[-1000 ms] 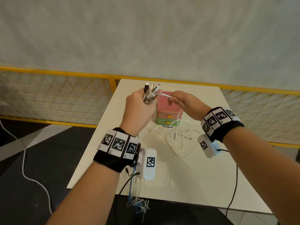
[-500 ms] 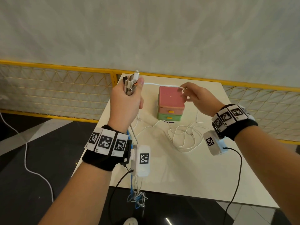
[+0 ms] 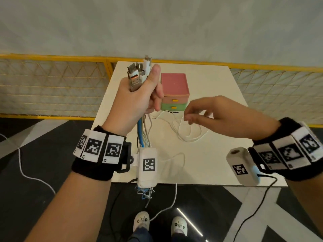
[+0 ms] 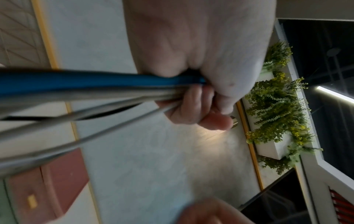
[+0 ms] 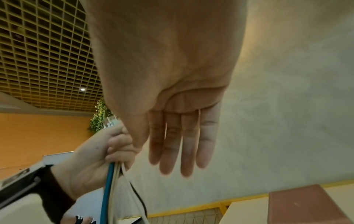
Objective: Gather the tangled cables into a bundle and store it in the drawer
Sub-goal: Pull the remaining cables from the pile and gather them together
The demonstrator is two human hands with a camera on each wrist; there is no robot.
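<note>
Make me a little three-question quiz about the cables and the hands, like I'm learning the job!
1. True or false: both drawers of the box are closed.
2. Which hand grips the plugs? A) left hand B) right hand C) both
3. Fill in: loops of white cable lie on the ____.

Key
1. True: the pink drawer and the green drawer both sit flush.
2. A: the left hand is wrapped round the cables just below the plugs; the right hand's fingers look straight in the right wrist view, and it hovers over the white cable.
3. table
</note>
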